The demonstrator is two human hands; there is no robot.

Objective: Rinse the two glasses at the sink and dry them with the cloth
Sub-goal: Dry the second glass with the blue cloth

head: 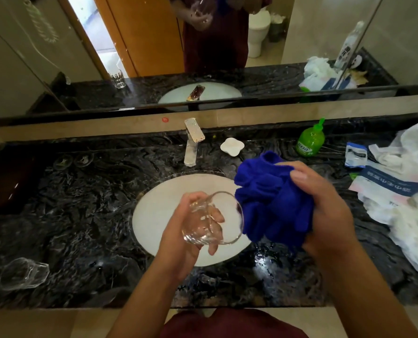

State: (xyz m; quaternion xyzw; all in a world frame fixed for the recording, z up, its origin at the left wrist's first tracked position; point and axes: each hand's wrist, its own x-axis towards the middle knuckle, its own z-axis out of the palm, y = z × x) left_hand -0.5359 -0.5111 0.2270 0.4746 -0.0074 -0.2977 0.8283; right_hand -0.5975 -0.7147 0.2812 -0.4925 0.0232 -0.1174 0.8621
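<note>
Drying was the step in hand, by my reading. Over the sink (154, 206) the left hand (191, 230) held one glass (211, 219) tilted, fingers curled round it; the right hand (325, 203) clutched the bunched blue cloth (274, 201) just beside its rim. Next, the cloth probably needed pushing inside. Glasses numbered two: the second glass (23, 273) lay on the surface (81, 215) at far left. One cloth.

Held glass (211, 219) over sink (159, 206); cloth (274, 198) right of it; second glass (23, 274) on counter (81, 215), far left.
</note>
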